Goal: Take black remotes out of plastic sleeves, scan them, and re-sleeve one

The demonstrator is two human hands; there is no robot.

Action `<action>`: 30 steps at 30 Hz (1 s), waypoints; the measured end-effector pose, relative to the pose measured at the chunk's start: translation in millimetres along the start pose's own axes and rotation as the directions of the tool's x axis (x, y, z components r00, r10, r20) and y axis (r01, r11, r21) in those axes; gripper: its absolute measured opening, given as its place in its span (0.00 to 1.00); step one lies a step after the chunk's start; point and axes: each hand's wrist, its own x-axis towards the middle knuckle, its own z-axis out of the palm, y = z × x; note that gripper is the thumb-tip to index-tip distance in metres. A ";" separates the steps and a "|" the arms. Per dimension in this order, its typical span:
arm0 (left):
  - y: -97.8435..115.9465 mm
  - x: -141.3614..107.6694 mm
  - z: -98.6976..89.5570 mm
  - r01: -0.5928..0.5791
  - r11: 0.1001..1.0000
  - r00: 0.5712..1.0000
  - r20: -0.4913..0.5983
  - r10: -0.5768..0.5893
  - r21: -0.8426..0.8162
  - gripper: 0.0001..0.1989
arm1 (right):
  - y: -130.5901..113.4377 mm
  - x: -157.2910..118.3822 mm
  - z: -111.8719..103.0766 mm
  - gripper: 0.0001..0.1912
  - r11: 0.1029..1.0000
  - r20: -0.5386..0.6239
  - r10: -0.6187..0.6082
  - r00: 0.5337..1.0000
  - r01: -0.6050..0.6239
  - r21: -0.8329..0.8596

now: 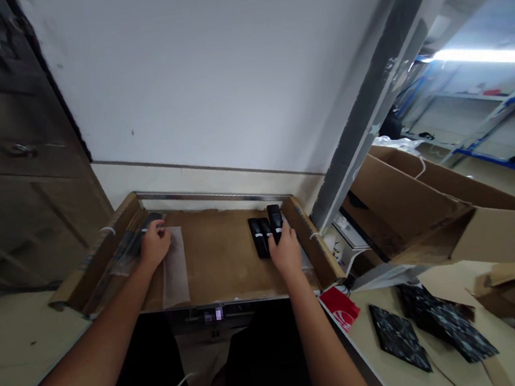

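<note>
My right hand (286,249) is closed around a black remote control (274,216), which stands higher than two others beside it. Those remote controls (258,238) lie side by side on the cardboard, each with a small white label. At the left end of the tray, my left hand (155,242) has its fingers curled at a dark item (152,220) among clear plastic bags (126,250). What its fingertips grip is too small to make out. Just right of that hand, a flat translucent bag (173,269) lies on the cardboard.
The cardboard-lined tray (218,254) has raised cardboard sides and stands against a white wall (214,67). Right of it are a grey post (378,71), a large open carton (409,205), a red packet (342,308) and dark patterned packages (399,335). A metal door (0,124) is at left.
</note>
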 end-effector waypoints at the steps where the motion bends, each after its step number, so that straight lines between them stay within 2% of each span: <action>1: -0.6 0.3 0.6 0.001 1.000 1.000 0.001 -0.001 -0.010 0.24 | -0.5 4.9 0.7 0.32 1.000 0.008 -0.028 1.000 0.028 -0.007; 3: -0.5 0.2 0.8 0.004 1.000 1.000 0.006 -0.004 -0.012 0.24 | -7.6 8.4 9.5 0.32 0.996 0.026 -0.086 0.996 0.087 -0.009; 7: 2.9 -2.3 -1.4 0.006 1.000 1.000 0.016 -0.005 -0.015 0.22 | -32.4 -0.9 46.0 0.32 0.985 0.087 -0.165 0.982 0.169 -0.043; 12: 5.1 -4.2 -3.3 -0.004 0.998 0.999 0.035 0.006 -0.057 0.17 | -48.2 -15.9 82.1 0.31 0.985 0.040 -0.100 0.994 0.104 -0.136; 18: 7.1 -5.1 -3.8 -0.013 0.998 0.999 0.041 0.016 -0.068 0.17 | -49.2 -25.9 87.2 0.23 0.978 0.103 -0.075 0.992 0.094 -0.186; 22: 9.2 -6.5 -4.6 -0.005 0.997 0.999 0.046 0.009 -0.081 0.17 | -54.0 -34.7 74.9 0.21 0.979 0.052 -0.097 0.994 0.105 -0.174; 24: 10.8 -7.0 -5.6 0.005 0.997 0.999 0.045 -0.001 -0.073 0.17 | -58.8 -42.2 67.4 0.19 0.975 0.052 -0.188 0.981 0.193 -0.108; 27: 14.3 -7.7 -7.6 -0.020 0.996 1.000 -0.002 0.020 -0.088 0.14 | -69.6 -55.1 62.3 0.18 0.928 0.173 -0.366 0.914 0.344 0.143; 28: 15.6 -8.0 -8.0 -0.029 0.994 0.999 -0.032 0.026 -0.102 0.12 | -74.3 -58.9 63.2 0.19 0.908 0.222 -0.394 0.892 0.340 0.246; 30: 17.2 -9.1 -8.2 -0.031 0.991 0.996 -0.092 0.019 -0.133 0.07 | -85.3 -64.7 68.1 0.21 0.868 0.308 -0.397 0.865 0.245 0.431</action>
